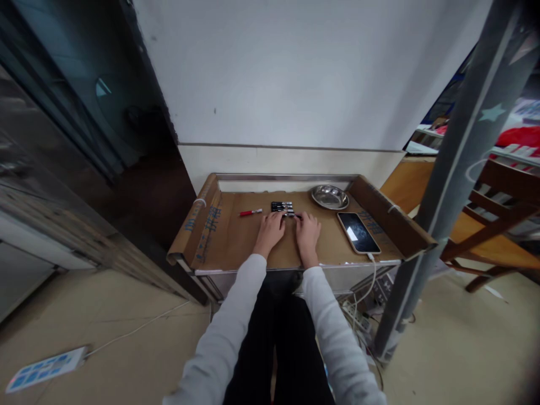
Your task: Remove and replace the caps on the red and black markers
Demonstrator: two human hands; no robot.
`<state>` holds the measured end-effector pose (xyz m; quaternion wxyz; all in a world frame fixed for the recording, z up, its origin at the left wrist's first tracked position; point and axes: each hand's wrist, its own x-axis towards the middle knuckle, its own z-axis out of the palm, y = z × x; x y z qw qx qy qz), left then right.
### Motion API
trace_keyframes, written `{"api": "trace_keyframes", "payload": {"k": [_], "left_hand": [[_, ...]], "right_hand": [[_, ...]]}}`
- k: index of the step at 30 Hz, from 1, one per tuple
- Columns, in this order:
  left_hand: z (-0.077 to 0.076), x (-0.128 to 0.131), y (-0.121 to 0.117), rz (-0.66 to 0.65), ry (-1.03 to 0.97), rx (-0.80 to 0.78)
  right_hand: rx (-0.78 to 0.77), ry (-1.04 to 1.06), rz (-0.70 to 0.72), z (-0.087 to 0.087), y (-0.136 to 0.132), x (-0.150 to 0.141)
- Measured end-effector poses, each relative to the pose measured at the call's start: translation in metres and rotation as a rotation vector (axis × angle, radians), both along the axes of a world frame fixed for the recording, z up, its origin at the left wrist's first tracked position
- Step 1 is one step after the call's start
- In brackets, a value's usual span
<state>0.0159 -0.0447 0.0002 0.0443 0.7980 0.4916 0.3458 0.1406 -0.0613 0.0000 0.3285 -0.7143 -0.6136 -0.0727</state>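
Observation:
My left hand (pixel 271 229) and my right hand (pixel 308 229) rest low over the cardboard-covered table, a short gap between them. A black pen (pixel 291 214) lies across that gap, its ends pinched in the fingertips of both hands. Just beyond it, several black pens with shiny silver parts (pixel 281 205) lie side by side in a small stack-like row. A red pen with a pale end (pixel 250 212) lies apart, left of the row. The fingertips are small in view and partly hide the pen's ends.
A shiny metal bowl (pixel 330 197) stands at the back right. Nearer lies a phone (pixel 358 233) with a white charging cable (pixel 374 275) hanging over the front edge. Folded cardboard walls (pixel 390 216) flank the table. A grey post (pixel 447 169) and wooden chair (pixel 495 225) are at right.

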Motion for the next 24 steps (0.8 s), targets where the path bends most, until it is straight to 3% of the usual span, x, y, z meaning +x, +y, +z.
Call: {"api": "trace_keyframes", "payload": {"k": [5,10,20,24], "left_hand": [[0.0011,-0.0001,-0.0029,0.057,0.129,-0.051],[0.0021,-0.0005,-0.0018,0.081,0.128,-0.037],[0.0083,-0.0041,-0.0049,0.095,0.051,-0.03],[0.0098,-0.0066,-0.0058,0.255,-0.001,-0.017]], "right_hand": [[-0.019,0.048,-0.15,-0.0011,-0.0026,-0.0001],[-0.04,0.015,-0.11,-0.0003,-0.0034,-0.0012],[0.004,0.001,0.314,0.0003,0.0024,-0.0039],[0.021,0.029,0.504,-0.0014,0.004,-0.0075]]}}
